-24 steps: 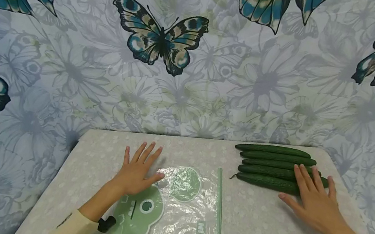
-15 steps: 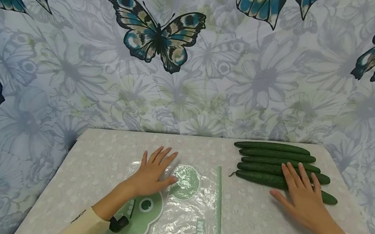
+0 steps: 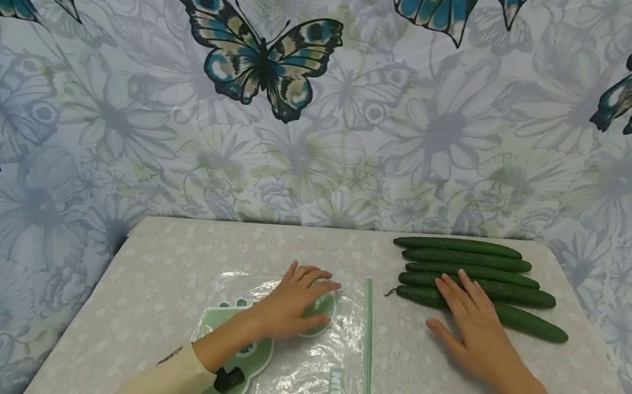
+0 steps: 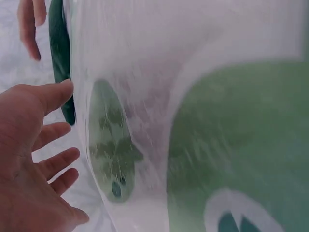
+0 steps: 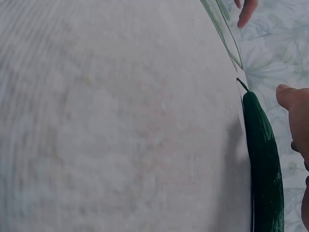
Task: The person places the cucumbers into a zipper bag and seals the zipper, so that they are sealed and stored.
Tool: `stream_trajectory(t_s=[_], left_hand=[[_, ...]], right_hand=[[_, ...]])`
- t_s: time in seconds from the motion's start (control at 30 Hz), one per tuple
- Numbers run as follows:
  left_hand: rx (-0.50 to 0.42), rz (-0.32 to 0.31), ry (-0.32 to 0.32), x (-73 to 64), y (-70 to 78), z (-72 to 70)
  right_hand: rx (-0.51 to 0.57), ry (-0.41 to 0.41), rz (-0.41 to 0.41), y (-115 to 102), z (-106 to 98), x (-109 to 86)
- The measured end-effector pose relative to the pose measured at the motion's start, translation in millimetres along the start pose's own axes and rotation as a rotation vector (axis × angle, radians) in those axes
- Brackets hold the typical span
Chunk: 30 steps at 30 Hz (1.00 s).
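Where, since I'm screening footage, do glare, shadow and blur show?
Head view: white glare streaks the green-printed clear plastic bag; right wrist view: a soft shadow lies on the pale tablecloth beside a long dark green cucumber; left wrist view: the bag's large rounded green print looks blurred.

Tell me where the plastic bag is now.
In the head view, the plastic bag lies on the table left of the cucumbers, its green strip along the side nearer them, with the left hand over it.
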State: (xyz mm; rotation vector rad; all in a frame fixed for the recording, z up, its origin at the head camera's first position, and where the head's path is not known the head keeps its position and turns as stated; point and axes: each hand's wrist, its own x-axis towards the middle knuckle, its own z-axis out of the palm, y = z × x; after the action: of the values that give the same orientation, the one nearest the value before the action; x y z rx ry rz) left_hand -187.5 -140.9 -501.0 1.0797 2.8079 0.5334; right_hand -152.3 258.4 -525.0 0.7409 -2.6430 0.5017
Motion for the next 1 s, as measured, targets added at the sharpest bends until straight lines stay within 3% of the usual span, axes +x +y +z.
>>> stream_trajectory(t_s=[0.3,0.53,0.77,1.0], left_hand=[[-0.035,0.125,-0.017,17.7,21.0,7.9],[0.034,0.192,-0.028,30.7,31.7,18.8],[0.138,0.217,-0.027,38.0,37.2,22.7],[0.185,0.237,-0.063,44.9,42.9,24.2]], right_hand=[[0.076,0.074,-0.106,-12.3,7.7,6.0],[0.153,0.074,-0.177,-19.8,10.4,7.5],[0.141,0.052,-0.208,-23.1,13.2,7.9],[0.125,0.041,-0.204,-24.4,14.2,6.8]])
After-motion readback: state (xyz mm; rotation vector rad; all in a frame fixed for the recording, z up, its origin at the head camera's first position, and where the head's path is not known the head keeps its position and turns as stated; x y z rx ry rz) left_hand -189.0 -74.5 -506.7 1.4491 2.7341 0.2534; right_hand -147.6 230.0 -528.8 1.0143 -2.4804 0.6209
